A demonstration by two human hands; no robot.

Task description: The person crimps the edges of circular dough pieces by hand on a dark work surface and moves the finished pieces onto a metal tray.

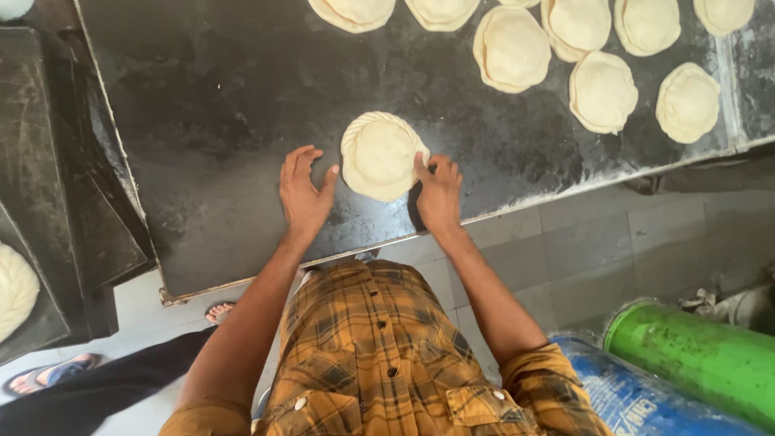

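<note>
A round, pale dough disc with a crimped rim (378, 155) lies on the dark metal worktop (234, 105). My left hand (303, 190) rests flat on the top just left of it, thumb reaching toward its edge. On the disc's right side, my right hand (439, 192) has its fingertips touching the edge. Neither hand grips anything.
Several more crimped dough discs (511, 48) lie in rows at the far right of the worktop. A dark side tray (48, 210) with dough (16, 291) stands left. A green cylinder (694, 359) and blue sack (638, 396) sit on the tiled floor. Another person's sandalled feet (48, 375) are at lower left.
</note>
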